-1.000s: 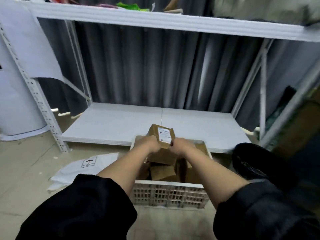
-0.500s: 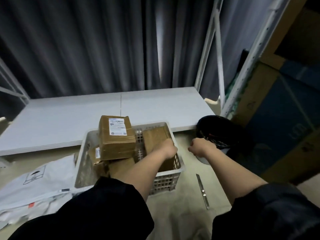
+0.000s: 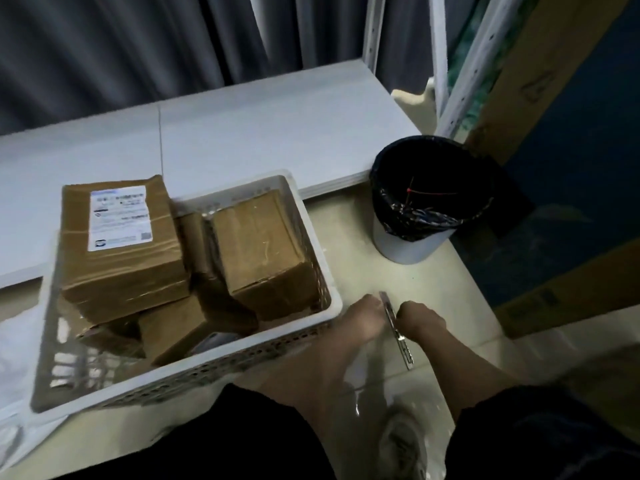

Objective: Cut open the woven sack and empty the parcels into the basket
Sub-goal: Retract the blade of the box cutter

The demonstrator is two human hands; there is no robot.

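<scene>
While both hands are lowered to the pale glossy floor (image 3: 450, 289), a thin flat metal utility knife (image 3: 396, 329) is seen lying between them, just right of the basket. The left hand (image 3: 360, 322) is curled with fingertips at the knife's left edge; the right hand (image 3: 420, 320) is bunched against its right edge. Whether either hand is actually gripping the knife or only touching it cannot be told, as the fingers are blurred. The white perforated plastic basket (image 3: 242, 358) is filled with brown cardboard parcels (image 3: 263, 247) sealed in glossy tape; one labelled parcel (image 3: 121, 244) is stacked highest at the left, above the rim. A white woven sack (image 3: 14, 341) is partly seen, flat at the left frame edge. A round bin (image 3: 415, 244) lined with a crinkled black bag is set beyond the hands, apart from the basket, with bare floor between. A low white shelf board (image 3: 259, 133) runs behind the basket, backed by grey pleated curtain (image 3: 121, 46). Large cardboard cartons (image 3: 554, 98) close off the right side.
</scene>
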